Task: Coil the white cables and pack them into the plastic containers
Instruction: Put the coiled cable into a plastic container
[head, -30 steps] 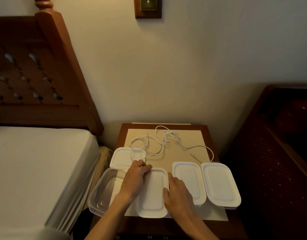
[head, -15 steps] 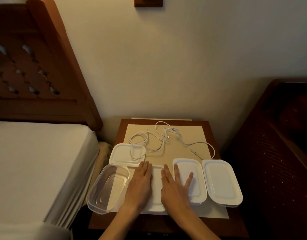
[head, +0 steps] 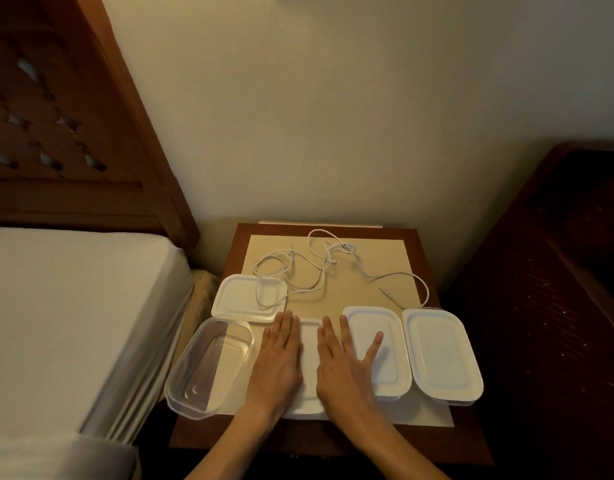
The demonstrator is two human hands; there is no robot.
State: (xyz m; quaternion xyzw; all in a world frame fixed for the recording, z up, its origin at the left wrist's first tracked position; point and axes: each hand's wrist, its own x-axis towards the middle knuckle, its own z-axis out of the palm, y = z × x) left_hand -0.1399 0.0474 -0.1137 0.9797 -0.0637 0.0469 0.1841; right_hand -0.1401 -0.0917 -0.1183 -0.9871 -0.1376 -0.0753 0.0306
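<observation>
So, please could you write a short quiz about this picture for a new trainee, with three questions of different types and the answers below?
1. True or false: the white cables are already packed into a container.
2. How many containers have a white lid closed on top?
A) one B) three C) five
3. Fill the gap: both hands press flat on the ____ container.

Key
1. False. They lie loose on the beige mat; one loop rests on the loose lid.
2. B. The middle container under the left hand and right hand, and two to its right. The clear container is open.
3. Middle.
</observation>
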